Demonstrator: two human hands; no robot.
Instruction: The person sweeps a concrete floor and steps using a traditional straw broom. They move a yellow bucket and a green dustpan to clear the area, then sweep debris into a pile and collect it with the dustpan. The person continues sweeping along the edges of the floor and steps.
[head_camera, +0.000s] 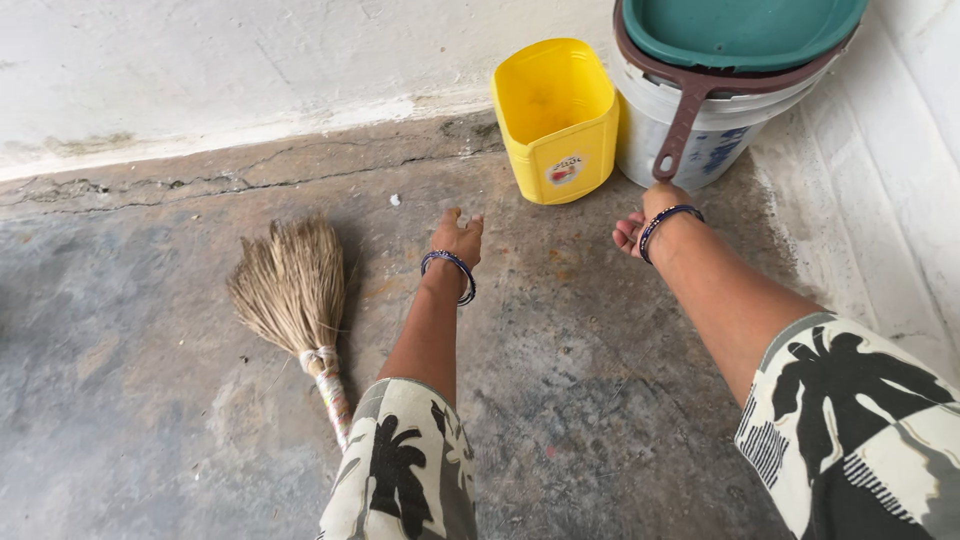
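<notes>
Left hand (458, 238) open, empty, reaching toward yellow container (556, 120); right hand (640, 222) loosely open beneath brown dustpan handle (682, 130); broom (295, 295) on floor (150, 400).

One broom (292, 290), two buckets (556, 118), two bangles (450, 266).

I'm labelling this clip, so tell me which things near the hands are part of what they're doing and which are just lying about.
In hand:
- left hand, open, reaching toward the yellow tub
- right hand, open, just below the brown handle hanging over the white bucket
- green basin on top of that bucket

Lying about:
- grass broom on the concrete floor, untouched
</notes>
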